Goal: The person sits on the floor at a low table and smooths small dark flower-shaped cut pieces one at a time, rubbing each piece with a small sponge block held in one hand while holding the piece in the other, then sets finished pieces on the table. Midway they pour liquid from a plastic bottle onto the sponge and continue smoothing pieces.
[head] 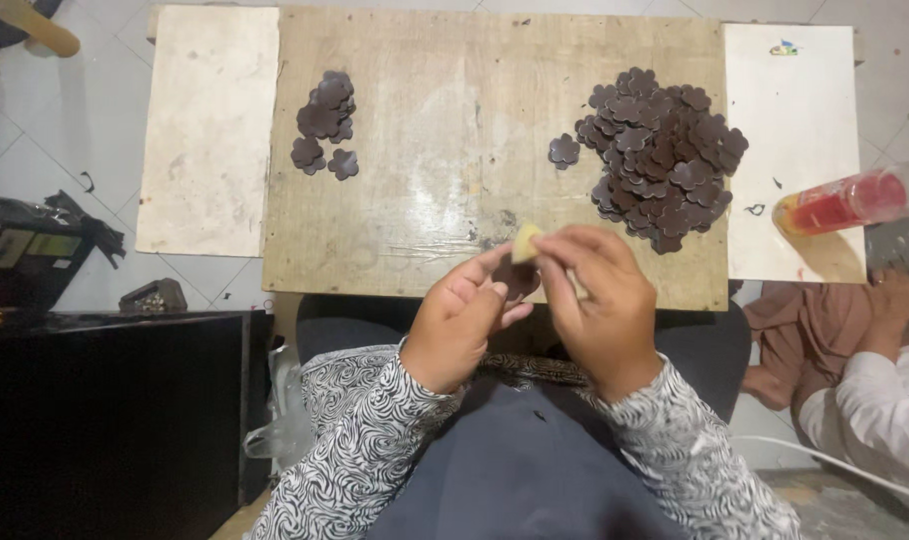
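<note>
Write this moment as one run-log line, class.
left hand: holds dark flower piece | right hand: presses pale yellow pad on it | big pile right, small pile left on wooden board

1. The left hand (pixel 462 322) and right hand (pixel 597 300) meet at the near edge of a worn wooden board (pixel 445 190).
2. The left hand holds a dark brown flower-shaped piece (pixel 516 281) in its fingers.
3. The right hand pinches a small pale yellow block (pixel 526 243) against that piece.
4. A large heap of the same brown flower shapes (pixel 665 160) lies on the board's right side, with one single piece (pixel 564 151) just beside it.
5. A small pile (pixel 327 122) lies well apart on the left.
6. A clear bottle with red contents (pixel 847 203) lies at the right, near another person's sleeve (pixel 880 410).
</note>
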`<action>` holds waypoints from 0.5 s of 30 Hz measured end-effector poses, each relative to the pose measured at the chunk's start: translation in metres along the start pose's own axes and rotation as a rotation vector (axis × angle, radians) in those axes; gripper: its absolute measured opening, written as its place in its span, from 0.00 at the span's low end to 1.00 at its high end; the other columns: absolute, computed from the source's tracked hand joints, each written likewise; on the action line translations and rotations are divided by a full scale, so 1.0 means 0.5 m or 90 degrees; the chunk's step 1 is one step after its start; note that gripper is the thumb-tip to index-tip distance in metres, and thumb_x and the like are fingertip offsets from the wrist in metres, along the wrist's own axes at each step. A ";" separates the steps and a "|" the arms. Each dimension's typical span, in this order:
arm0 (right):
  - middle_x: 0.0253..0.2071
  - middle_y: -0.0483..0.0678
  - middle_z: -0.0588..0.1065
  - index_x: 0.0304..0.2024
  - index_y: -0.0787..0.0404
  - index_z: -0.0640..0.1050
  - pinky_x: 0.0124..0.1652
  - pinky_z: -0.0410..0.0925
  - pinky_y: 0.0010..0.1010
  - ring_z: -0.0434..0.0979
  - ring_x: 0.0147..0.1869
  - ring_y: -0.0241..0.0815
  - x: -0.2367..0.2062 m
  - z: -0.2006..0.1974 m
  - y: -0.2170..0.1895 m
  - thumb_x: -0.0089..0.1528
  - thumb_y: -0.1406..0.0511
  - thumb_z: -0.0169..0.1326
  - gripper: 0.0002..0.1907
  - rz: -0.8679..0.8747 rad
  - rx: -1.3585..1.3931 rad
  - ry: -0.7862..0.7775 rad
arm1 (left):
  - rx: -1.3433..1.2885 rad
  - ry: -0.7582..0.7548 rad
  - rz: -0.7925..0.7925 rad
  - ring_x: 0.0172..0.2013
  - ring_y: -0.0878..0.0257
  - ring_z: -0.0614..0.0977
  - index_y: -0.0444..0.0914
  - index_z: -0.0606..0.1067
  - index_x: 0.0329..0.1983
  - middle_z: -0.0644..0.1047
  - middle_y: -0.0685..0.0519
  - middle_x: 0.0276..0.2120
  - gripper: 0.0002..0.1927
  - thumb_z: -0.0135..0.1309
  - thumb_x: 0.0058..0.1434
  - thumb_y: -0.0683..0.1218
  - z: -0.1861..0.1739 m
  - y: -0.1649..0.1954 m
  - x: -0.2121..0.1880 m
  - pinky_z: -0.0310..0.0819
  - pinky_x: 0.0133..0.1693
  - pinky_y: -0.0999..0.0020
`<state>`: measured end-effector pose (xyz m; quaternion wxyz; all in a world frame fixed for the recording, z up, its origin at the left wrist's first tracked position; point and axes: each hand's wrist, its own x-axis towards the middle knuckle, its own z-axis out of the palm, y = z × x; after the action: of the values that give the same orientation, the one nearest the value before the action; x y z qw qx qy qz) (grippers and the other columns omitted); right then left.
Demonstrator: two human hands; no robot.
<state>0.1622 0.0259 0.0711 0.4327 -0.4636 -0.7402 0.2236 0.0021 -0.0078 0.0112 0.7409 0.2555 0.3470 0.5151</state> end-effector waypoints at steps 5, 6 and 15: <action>0.46 0.54 0.78 0.46 0.65 0.82 0.48 0.72 0.37 0.78 0.49 0.53 -0.006 -0.005 0.003 0.58 0.75 0.60 0.13 -0.133 -0.104 -0.123 | 0.114 -0.011 0.099 0.52 0.64 0.78 0.31 0.54 0.77 0.77 0.48 0.53 0.30 0.40 0.71 0.36 0.021 0.008 0.000 0.74 0.56 0.66; 0.46 0.54 0.78 0.46 0.65 0.82 0.48 0.72 0.36 0.78 0.50 0.52 -0.004 -0.007 0.011 0.59 0.75 0.60 0.12 -0.110 -0.115 -0.096 | 0.132 -0.009 0.084 0.53 0.65 0.79 0.32 0.53 0.77 0.77 0.48 0.52 0.31 0.40 0.71 0.36 0.024 0.009 -0.002 0.75 0.56 0.66; 0.51 0.49 0.78 0.52 0.65 0.74 0.57 0.71 0.30 0.78 0.55 0.38 -0.021 -0.020 0.098 0.71 0.68 0.49 0.09 0.439 0.628 0.004 | 0.060 0.061 0.012 0.47 0.65 0.81 0.31 0.57 0.73 0.81 0.50 0.46 0.30 0.46 0.68 0.37 0.003 0.027 0.006 0.79 0.49 0.67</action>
<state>0.1967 0.0390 0.0359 0.5017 -0.4221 -0.3546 0.6666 -0.0042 -0.0005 0.0216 0.7054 0.2686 0.4037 0.5170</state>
